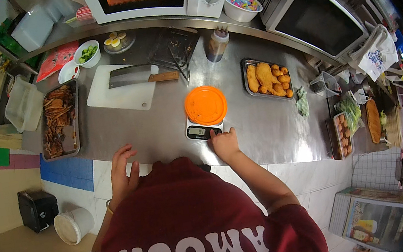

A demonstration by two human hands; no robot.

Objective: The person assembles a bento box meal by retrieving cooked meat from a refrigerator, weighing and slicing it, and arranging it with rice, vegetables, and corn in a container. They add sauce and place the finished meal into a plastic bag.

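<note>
My right hand (225, 145) rests a fingertip on the button panel of a kitchen scale (197, 131) and holds nothing. On the scale's platform lies a round orange plastic dish or lid (206, 105) with a few dark specks. The scale's small display is lit. My left hand (124, 172) hovers at the front edge of the steel worktop (139, 131), fingers apart and nothing in them. Beyond it, a cleaver (131, 76) with a wooden handle lies across a white cutting board (119, 97).
Left stands a metal tray of sliced brown meat (60, 115); right, a tray of fried food (268, 79). Behind are a bowl of chopped greens (87, 54), halved boiled eggs (115, 40), tongs (183, 65), and a sauce bottle (217, 45). A microwave (153, 10) sits on the shelf above.
</note>
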